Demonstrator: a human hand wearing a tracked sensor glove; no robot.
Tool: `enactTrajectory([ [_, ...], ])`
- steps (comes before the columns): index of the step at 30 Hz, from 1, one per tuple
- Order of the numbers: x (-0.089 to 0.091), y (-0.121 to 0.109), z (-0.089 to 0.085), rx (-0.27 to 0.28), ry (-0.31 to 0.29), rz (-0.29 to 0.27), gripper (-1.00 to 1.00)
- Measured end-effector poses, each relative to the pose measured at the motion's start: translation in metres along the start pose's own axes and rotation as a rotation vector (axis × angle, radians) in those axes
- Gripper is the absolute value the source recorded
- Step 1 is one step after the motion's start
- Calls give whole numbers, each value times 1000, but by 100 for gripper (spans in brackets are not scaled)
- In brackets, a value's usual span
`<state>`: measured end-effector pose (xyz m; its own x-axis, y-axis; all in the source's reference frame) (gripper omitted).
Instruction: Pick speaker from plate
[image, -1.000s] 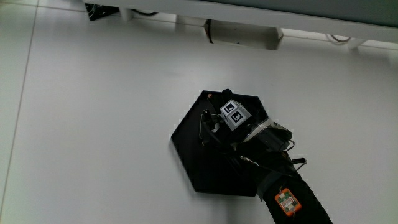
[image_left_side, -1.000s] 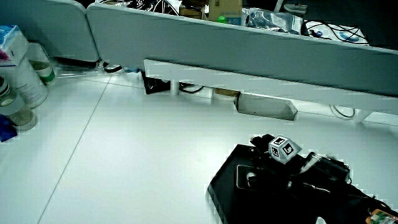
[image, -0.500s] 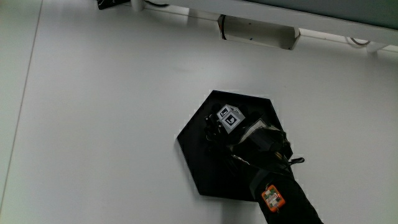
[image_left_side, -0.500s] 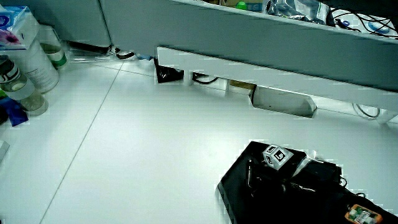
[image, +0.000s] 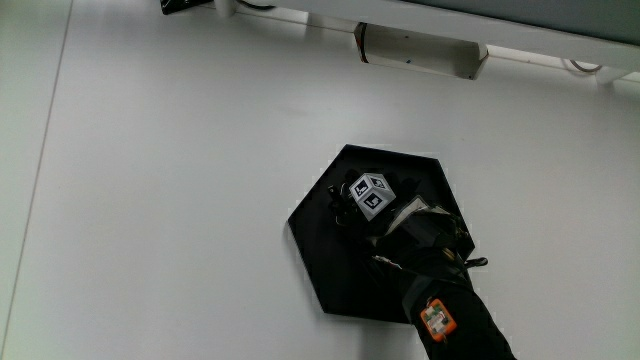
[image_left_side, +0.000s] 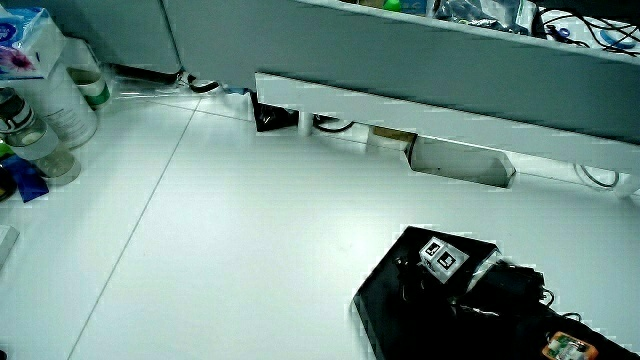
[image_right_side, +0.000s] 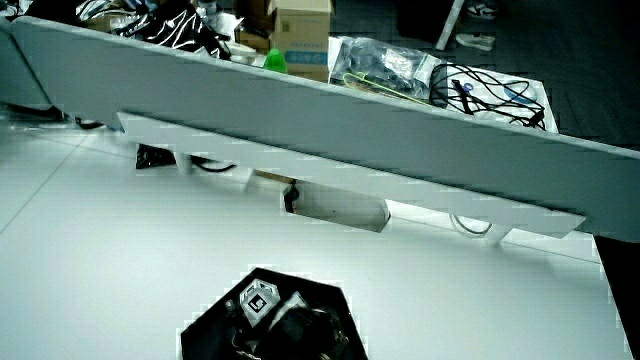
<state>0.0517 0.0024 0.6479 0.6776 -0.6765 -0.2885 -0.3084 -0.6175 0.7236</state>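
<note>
A black hexagonal plate (image: 318, 262) lies on the white table and shows in both side views (image_left_side: 384, 312) (image_right_side: 203, 331). The gloved hand (image: 352, 207) rests low over the plate's middle, with the patterned cube (image: 370, 193) on its back. The dark speaker (image: 334, 197) is mostly hidden under the hand, black against the black plate, and only a few pale edges of it show. The forearm (image: 450, 320) runs from the plate's near edge toward the person and carries a small orange tag.
A low grey partition (image_left_side: 420, 60) with a white box (image: 415, 52) under it stands at the table's edge farthest from the person. Bottles and a tissue pack (image_left_side: 35, 100) stand at the table's corner in a side view. Cables and boxes (image_right_side: 400, 70) lie past the partition.
The hand has sunk lower onto the plate and shifted slightly over the speaker; its cube has tipped. Over the last half second it hardly moved.
</note>
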Motion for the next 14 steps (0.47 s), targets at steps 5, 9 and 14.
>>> enactTrajectory([
  [5, 13, -16, 14, 80, -34, -8, 100],
  [9, 28, -31, 23, 137, -15, -19, 100],
  [14, 44, -41, 18, 154, 10, -44, 100],
])
